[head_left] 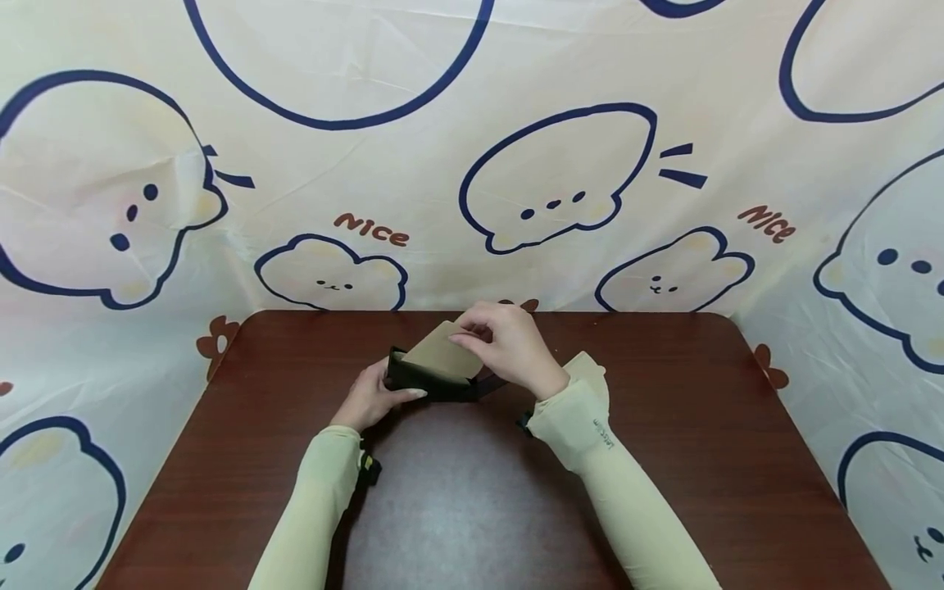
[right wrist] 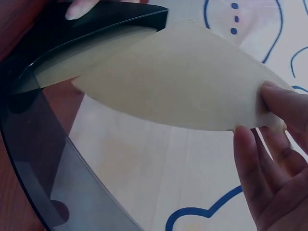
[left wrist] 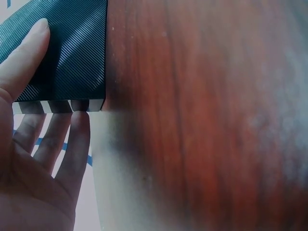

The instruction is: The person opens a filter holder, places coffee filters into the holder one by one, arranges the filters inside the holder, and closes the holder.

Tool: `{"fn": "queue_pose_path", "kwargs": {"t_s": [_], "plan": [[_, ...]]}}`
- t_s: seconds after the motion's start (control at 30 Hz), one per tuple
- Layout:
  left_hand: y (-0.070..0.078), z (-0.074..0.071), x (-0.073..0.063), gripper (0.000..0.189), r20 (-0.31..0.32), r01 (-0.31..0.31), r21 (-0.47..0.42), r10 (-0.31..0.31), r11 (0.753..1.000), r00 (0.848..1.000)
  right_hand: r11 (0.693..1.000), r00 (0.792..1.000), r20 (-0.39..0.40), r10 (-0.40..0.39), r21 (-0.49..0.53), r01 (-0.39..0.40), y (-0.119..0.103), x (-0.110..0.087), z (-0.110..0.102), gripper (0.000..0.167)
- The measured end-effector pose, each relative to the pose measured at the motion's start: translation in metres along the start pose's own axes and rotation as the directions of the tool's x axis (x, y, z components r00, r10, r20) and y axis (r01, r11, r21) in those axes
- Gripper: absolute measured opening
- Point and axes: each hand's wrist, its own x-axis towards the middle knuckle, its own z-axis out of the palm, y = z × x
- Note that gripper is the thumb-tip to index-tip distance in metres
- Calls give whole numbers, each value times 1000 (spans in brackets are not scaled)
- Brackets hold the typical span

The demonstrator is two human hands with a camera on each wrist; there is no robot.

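Observation:
My left hand (head_left: 367, 400) grips a black filter box (head_left: 428, 383) near the table's far edge. Its thumb lies on the ribbed face (left wrist: 72, 53), seen in the left wrist view, with the fingers at the other side. Between the thumb and fingers of my right hand (head_left: 512, 344) is a tan, fan-shaped coffee filter (right wrist: 183, 82) with a crimped edge, held by one corner. The opposite end of this filter overlaps the box's mouth. More tan filter paper (right wrist: 106, 55) shows inside. A smoky see-through lid (right wrist: 91, 178) hangs open from the box's right end.
The dark red-brown wooden table (head_left: 457, 508) lies under both arms. A cream cloth (head_left: 428, 180) with blue-outlined cartoon figures rises directly behind the table and along both sides. A dark wrist device (head_left: 370, 467) sits by the left cuff.

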Motion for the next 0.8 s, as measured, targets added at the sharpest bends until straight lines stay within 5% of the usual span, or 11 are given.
{"fn": "queue_pose_path", "kwargs": {"t_s": [0.5,0.8], "plan": [[2,-1,2,49,1,20,0,-20,1000,1000,980,999,49,-17,-198,26,6,9,28,6],[0,0,2,49,7,27,2,-27,1000,1000,954,994,-36,-108,-287,93,6,9,42,5]]}}
